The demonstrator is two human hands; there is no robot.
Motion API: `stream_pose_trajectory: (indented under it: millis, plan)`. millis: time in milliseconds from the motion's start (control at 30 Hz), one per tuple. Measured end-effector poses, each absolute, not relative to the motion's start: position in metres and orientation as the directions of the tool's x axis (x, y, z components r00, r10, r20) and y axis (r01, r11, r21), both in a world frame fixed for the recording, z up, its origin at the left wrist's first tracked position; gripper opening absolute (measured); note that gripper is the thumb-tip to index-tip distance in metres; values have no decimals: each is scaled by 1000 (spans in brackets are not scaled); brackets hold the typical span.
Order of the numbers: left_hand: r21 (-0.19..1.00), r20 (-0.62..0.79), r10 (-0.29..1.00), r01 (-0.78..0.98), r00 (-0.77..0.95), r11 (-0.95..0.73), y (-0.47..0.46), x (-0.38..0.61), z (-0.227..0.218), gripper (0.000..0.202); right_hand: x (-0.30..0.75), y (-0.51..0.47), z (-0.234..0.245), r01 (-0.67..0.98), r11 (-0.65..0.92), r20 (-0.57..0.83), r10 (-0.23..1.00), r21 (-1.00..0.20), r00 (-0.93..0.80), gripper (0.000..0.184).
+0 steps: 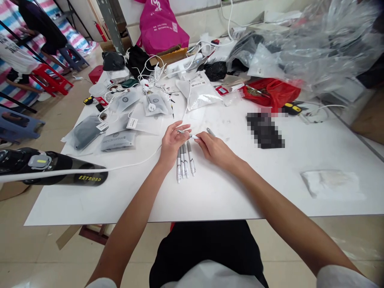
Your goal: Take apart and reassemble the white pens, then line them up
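Note:
A grey-and-white pen [189,135] lies nearly level between my two hands, above the white table. My left hand [173,142] holds its grey end between thumb and fingers, the other fingers loosely spread. At the pen's white end, the thumb and fingertips of my right hand [214,148] are closed on it. A grey pen tip [211,131] shows just behind my right hand; whether that hand touches it I cannot tell. Several similar pens [182,166] lie side by side below my hands, grey ends away from me.
A black bottle [60,167] lies at the left, a white cable [132,165] crossing it. Bagged items [118,140], a power strip [184,65] and a red bag [271,93] crowd the back. On the right are a blurred black object [265,130] and a white packet [333,184].

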State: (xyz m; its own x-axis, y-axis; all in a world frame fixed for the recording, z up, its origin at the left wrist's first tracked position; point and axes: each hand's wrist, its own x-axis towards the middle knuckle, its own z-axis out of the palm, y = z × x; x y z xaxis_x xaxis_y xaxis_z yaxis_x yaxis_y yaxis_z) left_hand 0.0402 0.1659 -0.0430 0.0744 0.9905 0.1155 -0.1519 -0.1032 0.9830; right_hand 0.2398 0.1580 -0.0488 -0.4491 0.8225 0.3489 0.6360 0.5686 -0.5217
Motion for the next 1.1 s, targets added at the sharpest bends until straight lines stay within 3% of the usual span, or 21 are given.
stream_pose_trajectory:
  millis: [100,233,333,400,533,633,867,1100]
  plan:
    - [991,97,992,-96,75,-90,166,38,-42,48,244,162,-50,652,583,366,813,-485,-454,31]
    - [987,133,988,-105,80,-124,166,37,-43,57,246,162,-49,676,537,325,843,-504,-428,27]
    - [984,143,976,-133,163,-122,165,37,-43,42,246,161,-45,653,535,330,845,-536,-421,27]
    - [987,125,984,-118,123,-111,165,38,-43,33,245,161,-43,623,577,365,816,-528,-447,29]
    - [988,92,994,-126,54,-85,165,41,-45,35,243,162,-43,627,609,403,793,-486,-458,30]
    - [985,82,993,-157,84,-68,164,44,-45,36,243,163,-46,678,543,355,839,-495,-412,24]
    - [980,70,994,-194,89,-52,163,45,-44,37,244,161,-39,713,567,325,823,-413,-466,38]
    - [982,105,987,-171,121,-83,161,45,-42,29,245,161,-40,788,455,238,890,-414,-389,38]
